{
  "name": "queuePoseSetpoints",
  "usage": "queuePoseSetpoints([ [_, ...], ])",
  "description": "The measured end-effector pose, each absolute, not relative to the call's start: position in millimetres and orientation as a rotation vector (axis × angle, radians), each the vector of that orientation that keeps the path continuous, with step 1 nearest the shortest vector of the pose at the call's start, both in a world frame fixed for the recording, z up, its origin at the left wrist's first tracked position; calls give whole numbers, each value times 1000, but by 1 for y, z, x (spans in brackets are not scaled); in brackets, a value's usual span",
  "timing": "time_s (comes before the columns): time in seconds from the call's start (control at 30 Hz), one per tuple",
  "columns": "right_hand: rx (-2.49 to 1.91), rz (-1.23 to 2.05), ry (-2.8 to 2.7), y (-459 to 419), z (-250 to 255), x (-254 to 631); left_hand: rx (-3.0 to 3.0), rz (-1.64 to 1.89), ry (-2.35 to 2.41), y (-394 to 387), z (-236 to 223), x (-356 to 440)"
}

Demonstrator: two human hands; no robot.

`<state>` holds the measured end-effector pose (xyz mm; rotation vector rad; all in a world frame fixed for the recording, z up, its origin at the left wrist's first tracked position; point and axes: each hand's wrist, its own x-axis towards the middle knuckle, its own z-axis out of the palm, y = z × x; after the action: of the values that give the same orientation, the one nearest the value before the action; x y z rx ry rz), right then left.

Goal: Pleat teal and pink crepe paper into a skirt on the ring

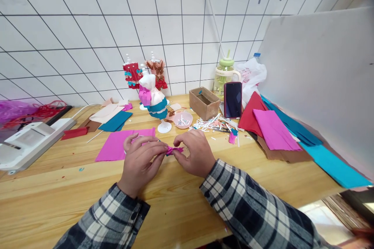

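Note:
My left hand (140, 160) and my right hand (195, 152) meet over the wooden table (87, 186), both pinching a small pink paper bow (173, 150) between their fingertips. Just behind my left hand lies a flat pink paper sheet (117, 144). Beyond the hands stands a small white mannequin (154, 101) dressed in white, pink and teal paper. A pink bowl (183, 120) with small pieces sits beside its base.
Two more dressed figures (143, 73) stand by the tiled wall. A cardboard box (203, 103), a phone (233, 99), a green bottle (224, 74) and paper scraps (213, 123) lie at the back. Coloured paper sheets (274, 129) are stacked on the right, a white device (29, 140) on the left.

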<state>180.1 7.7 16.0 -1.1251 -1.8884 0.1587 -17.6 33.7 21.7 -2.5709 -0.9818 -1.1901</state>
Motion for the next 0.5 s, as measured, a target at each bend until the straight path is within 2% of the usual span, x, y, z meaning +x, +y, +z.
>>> queuePoseSetpoints([
  [0.17, -1067, 340, -1772, 9, 16, 179, -2624, -1348, -1071, 30, 22, -15],
  [0.3, -1081, 755, -1423, 17, 10, 175, -2902, -1500, -1379, 32, 24, -11],
  [0.5, -1319, 1323, -1079, 35, -12, 176, -3117, -1074, -1894, 52, 10, -12],
])
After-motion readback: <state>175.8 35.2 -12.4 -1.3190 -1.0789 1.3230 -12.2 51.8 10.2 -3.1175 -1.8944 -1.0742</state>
